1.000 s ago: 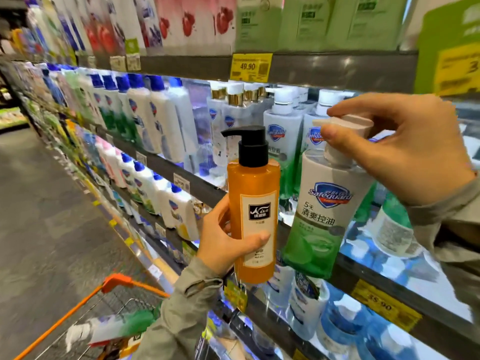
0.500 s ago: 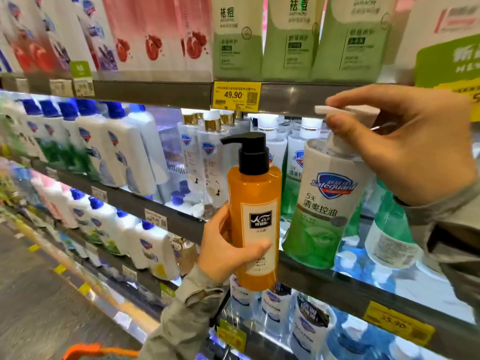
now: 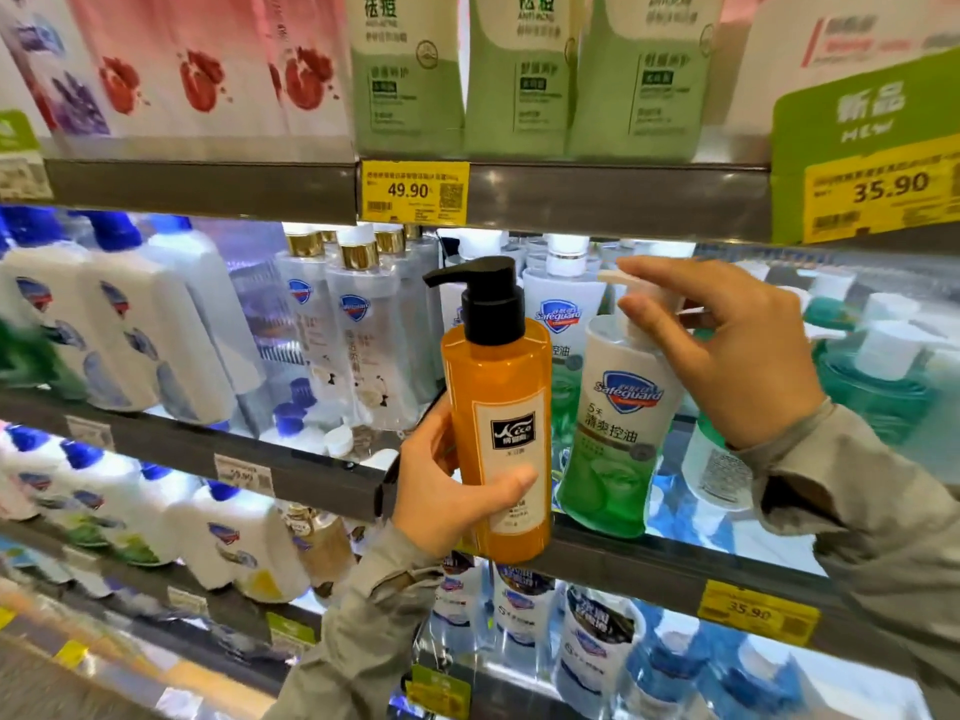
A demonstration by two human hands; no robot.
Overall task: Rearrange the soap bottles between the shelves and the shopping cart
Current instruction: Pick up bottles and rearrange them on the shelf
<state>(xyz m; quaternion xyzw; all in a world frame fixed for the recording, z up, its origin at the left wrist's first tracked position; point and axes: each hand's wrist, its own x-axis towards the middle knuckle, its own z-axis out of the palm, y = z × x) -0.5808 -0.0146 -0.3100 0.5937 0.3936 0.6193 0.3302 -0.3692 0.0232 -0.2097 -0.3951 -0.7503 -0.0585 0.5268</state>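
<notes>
nearest the camera, the left hand (image 3: 452,491) wraps the lower half of the orange pump bottle (image 3: 498,407). its thumb lies across the label and its fingers (image 3: 431,423) curl behind, holding the bottle upright in front of the shelf edge (image 3: 675,569). just beside it on the right, the right hand (image 3: 743,350) pinches the white pump head of the green safeguard bottle (image 3: 618,423) between thumb and forefinger, with the other fingers loosely spread behind. that bottle leans a little, its base at the front lip of the shelf. whether it sits on the shelf or hangs just above it, i cannot tell. behind it stand more safeguard bottles (image 3: 561,314), with clear gold-capped bottles (image 3: 363,324) to the left. above are a yellow price tag (image 3: 413,192) and green refill pouches (image 3: 514,75). the shopping cart is out of view.

the step looks like moving the green bottle at the shelf. a pinch on a pump head is a weak hold, since the neck can swivel and the body can swing. it is better carried straight, base level and clear of its neighbours, with the orange bottle held aside so the two do not knock.
</notes>
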